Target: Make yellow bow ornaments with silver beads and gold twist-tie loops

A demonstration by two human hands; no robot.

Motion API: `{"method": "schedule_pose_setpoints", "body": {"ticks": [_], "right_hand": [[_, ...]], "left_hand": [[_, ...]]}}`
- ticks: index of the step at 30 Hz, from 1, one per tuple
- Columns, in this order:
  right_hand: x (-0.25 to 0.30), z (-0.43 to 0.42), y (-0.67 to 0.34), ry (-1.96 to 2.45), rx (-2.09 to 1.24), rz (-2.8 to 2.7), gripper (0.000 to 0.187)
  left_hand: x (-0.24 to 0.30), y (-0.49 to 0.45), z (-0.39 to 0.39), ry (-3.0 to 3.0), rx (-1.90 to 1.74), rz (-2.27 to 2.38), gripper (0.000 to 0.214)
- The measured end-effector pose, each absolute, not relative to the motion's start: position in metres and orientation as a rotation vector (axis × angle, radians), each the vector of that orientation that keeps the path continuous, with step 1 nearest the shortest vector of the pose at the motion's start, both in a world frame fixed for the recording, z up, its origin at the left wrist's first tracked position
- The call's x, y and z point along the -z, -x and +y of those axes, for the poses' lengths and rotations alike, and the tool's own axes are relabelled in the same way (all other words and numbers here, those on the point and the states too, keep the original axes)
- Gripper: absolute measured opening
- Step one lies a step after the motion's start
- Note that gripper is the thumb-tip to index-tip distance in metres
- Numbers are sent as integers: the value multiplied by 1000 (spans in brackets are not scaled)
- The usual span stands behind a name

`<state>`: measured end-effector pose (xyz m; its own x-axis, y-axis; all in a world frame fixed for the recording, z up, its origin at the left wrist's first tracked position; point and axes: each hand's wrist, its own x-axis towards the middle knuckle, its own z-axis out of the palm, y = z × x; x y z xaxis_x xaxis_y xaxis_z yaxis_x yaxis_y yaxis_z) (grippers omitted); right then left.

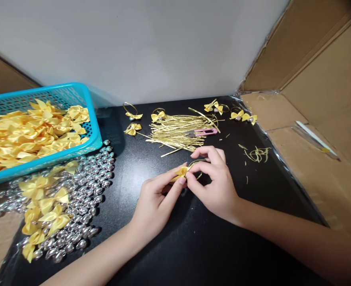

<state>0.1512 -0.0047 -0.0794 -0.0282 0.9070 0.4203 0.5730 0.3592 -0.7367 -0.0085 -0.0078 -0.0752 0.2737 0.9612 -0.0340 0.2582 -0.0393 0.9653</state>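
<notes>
Between finger and thumb, my left hand (159, 198) pinches a yellow ribbon bow (181, 172) at the middle of the black table. My right hand (213, 180) meets it there, its thumb and forefinger closed on a thin gold tie (199, 163) that loops beside the bow. My fingertips hide the bow's centre, so I cannot see how the tie passes round it. Just beyond my hands lies a pile of gold twist ties (172, 129), with pink thread snips (205, 132) resting on it.
On the left, a blue basket (96, 137) holds many yellow bows. Silver beads (86, 198) and loose bows (54, 218) spread before it. Bows with gold loops (133, 129) lie around the ties. Tie scraps (257, 154) are at right, near cardboard (291, 155) holding a white-handled tool (317, 139).
</notes>
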Motion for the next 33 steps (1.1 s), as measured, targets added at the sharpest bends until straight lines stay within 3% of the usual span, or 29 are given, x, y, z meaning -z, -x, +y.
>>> {"method": "schedule_pose_setpoints", "body": {"ticks": [6, 12, 33], "right_hand": [[82, -7, -150, 1295, -403, -1727, 15], [87, -7, -149, 1294, -307, -1821, 14], [80, -9, -151, 1337, -388, -1849, 12]], "left_hand": [[74, 5, -4, -1312, -882, 1109, 12], [79, 6, -2, -1189, -895, 1092, 22], [83, 6, 0, -1726, -1041, 1235, 23]]}}
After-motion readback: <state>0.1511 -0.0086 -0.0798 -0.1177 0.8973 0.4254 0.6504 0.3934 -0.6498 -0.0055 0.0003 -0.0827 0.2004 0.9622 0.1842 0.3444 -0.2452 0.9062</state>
